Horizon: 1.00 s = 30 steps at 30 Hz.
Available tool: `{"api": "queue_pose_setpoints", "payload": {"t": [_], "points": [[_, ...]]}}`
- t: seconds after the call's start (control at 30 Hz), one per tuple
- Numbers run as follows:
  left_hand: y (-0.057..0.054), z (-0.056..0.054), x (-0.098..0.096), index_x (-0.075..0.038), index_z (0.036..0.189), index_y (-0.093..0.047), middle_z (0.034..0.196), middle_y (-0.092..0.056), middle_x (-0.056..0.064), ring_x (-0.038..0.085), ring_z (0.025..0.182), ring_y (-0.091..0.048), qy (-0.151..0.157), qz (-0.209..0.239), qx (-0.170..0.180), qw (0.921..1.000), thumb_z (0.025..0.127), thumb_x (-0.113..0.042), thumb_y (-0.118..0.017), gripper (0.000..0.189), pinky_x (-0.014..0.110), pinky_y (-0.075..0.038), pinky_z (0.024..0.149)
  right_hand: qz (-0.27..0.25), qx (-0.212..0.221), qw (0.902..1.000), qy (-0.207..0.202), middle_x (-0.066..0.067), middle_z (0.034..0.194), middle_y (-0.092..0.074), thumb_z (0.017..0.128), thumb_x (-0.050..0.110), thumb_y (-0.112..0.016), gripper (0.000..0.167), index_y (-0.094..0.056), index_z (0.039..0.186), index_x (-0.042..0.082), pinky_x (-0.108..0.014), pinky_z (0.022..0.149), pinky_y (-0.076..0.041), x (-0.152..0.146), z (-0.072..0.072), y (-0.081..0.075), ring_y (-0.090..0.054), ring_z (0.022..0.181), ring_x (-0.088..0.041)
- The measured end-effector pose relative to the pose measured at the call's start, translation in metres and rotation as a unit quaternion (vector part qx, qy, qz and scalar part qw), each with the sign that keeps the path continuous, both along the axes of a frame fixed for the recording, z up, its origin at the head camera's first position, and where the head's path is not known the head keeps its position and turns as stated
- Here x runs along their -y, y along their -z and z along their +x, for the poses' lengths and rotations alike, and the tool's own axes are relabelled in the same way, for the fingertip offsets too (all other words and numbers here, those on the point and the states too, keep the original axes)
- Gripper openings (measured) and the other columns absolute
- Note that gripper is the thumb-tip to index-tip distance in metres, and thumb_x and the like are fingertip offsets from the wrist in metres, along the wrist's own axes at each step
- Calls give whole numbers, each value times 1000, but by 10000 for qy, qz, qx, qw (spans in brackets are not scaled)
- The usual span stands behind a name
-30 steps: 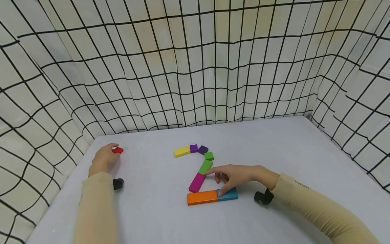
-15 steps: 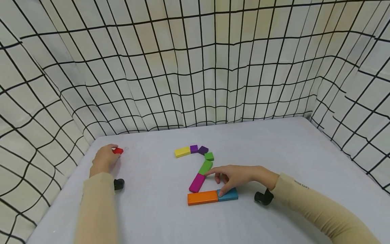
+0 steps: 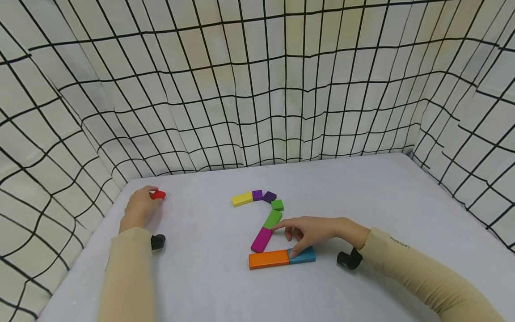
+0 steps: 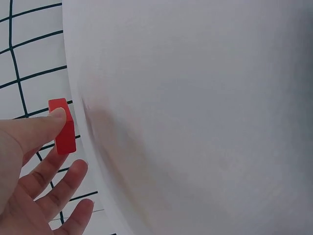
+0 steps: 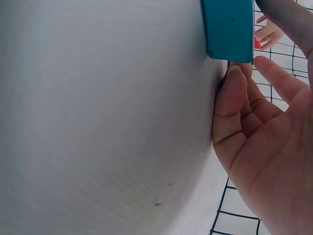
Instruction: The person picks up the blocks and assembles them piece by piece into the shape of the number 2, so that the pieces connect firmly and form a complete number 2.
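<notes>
At the table's far left, my left hand [image 3: 141,205] pinches a red block [image 3: 158,195] between thumb and fingers; the left wrist view shows this red block [image 4: 63,128] under the thumb, the other fingers spread. My right hand [image 3: 311,233] lies over the lower part of a row of coloured blocks. Its thumb rests on top of the blue block [image 3: 306,256], and its outstretched index fingertip is at the joint between the magenta block [image 3: 261,240] and the long green block [image 3: 273,219]. An orange block [image 3: 268,259] lies end to end with the blue one.
Curving up from the long green block are a small green block [image 3: 277,205], a dark purple block [image 3: 269,197], a purple block [image 3: 257,195] and a yellow block [image 3: 242,199]. A black grid net [image 3: 257,89] stands around the white table [image 3: 201,268].
The left hand with the red block has shifted very slightly up and to the right. The right hand and the row of blocks stay as they were.
</notes>
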<state>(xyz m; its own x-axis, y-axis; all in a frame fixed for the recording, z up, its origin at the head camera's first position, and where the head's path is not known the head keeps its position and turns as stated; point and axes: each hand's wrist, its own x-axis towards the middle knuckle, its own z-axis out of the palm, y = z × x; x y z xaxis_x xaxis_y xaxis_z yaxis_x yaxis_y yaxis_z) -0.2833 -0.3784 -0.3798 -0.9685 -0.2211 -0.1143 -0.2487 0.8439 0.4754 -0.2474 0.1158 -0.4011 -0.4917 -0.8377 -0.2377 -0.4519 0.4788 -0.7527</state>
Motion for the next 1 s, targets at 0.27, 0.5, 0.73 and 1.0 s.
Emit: {"api": "queue_pose_setpoints", "payload": {"t": [0.27,0.5,0.73,1.0], "points": [[-4,0,-8,9,146,-38,137,-42,38,51,121,-41,129,95,-117,9998,103,-12,-57,51,65,-39,102,-34,11,10000,-15,2,100,-56,91,18,-80,69,-48,152,15,-23,69,-43,0,-1,-1,-52,79,-12],[-6,0,-17,10,146,-38,134,-44,38,50,119,-43,240,35,-184,9995,102,-12,-59,53,63,-40,103,-19,34,10000,-16,3,101,-56,91,19,-80,69,-48,152,17,-23,70,-43,0,-1,1,-53,79,-11],[-7,-2,-22,8,147,-40,130,-45,36,50,118,-42,447,-50,-313,9985,102,-12,-58,53,60,-46,99,-1,49,10000,19,3,101,-56,91,20,-80,69,-48,152,18,-23,70,-44,0,0,0,-53,81,-12],[-11,-1,-32,7,146,-41,131,-46,36,49,117,-42,535,24,-416,9977,102,-11,-58,51,61,-44,100,-49,80,10000,18,3,101,-57,91,19,-81,70,-48,152,17,-23,70,-43,0,-1,2,-53,80,-12]]}}
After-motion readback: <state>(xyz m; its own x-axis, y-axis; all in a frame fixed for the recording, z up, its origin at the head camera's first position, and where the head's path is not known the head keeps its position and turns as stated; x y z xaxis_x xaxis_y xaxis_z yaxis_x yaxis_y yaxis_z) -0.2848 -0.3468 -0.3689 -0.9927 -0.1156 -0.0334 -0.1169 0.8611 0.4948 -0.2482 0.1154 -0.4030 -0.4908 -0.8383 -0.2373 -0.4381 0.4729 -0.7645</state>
